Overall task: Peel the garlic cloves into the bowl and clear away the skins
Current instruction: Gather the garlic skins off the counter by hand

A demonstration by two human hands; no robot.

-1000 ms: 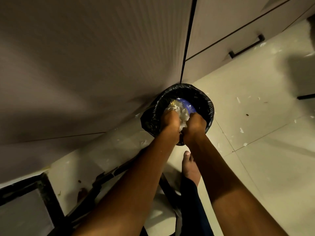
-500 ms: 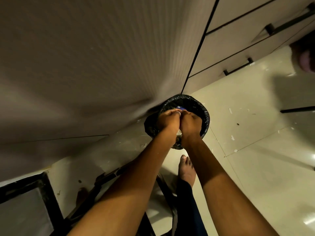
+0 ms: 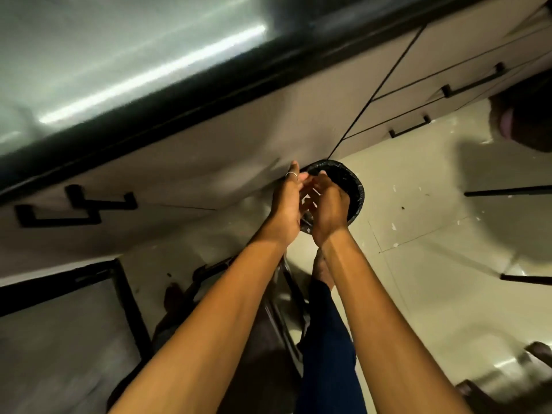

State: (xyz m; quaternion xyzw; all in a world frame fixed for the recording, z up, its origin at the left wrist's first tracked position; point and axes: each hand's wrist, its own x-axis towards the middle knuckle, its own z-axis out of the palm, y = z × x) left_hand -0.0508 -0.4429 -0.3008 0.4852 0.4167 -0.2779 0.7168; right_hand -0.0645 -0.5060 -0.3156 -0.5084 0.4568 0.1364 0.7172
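- Both hands are held up over the bin (image 3: 354, 186), palms facing each other w/ a small gap between them.
- Left hand (image 3: 286, 204): fingers straight and relaxed, pointing up and away; nothing gripped. A ring (image 3: 291, 174) sits on one finger.
- Right hand (image 3: 330, 207): fingers loosely bent toward the left palm, no grip seen. A few pale glints show in the gap, too blurred to say what they are.
- The bin is round w/ a black liner, standing on the floor (image 3: 433, 264) right against the cabinet front (image 3: 209, 162). The hands cover most of its mouth, so its contents can't be told.
- Garlic skin bits (image 3: 394, 226): small white flecks scattered over the tiles to the right of the bin, well apart from each other.
- Bare foot (image 3: 321, 268) is planted just below the bin, w/ a dark blue trouser leg (image 3: 327, 348) running down toward the btm edge.
- Black bar handles (image 3: 410, 131) on the drawers at upper right; more at far left.
- Shiny tabletop (image 3: 119, 64) w/ a dark edge crosses the top left, blurred.
- Black frame (image 3: 131, 297) at lower left.
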